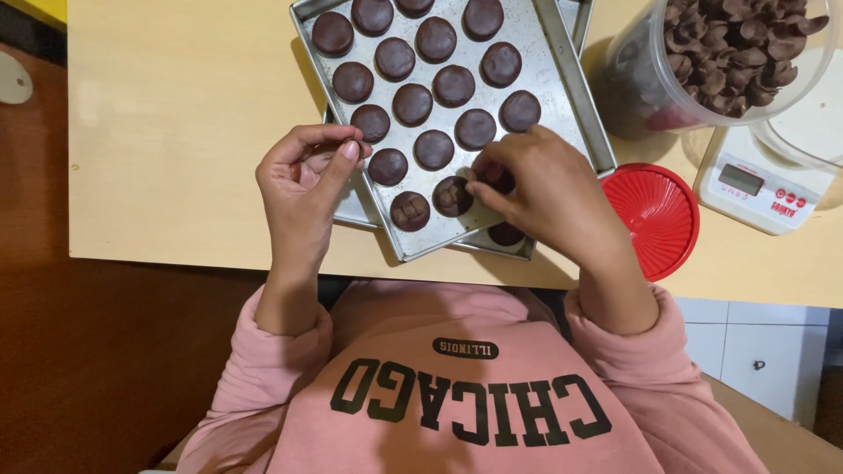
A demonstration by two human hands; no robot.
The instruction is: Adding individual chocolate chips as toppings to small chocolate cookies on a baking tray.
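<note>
At the counter's near edge, the right hand [536, 189] pinches a chocolate disc [453, 196] at the tray's [562, 79] near corner, the disc lying just to its left. The left hand [307, 175], farther off, has fingertips pressed together, maybe on something small. Tub of chips [729, 53] far right.

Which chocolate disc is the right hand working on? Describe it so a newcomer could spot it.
Start at the metal baking tray on the pale table. In its nearest row, the disc at the right hand fingertips has a ridged, patterned top like its left neighbour; the others are smooth.
</note>
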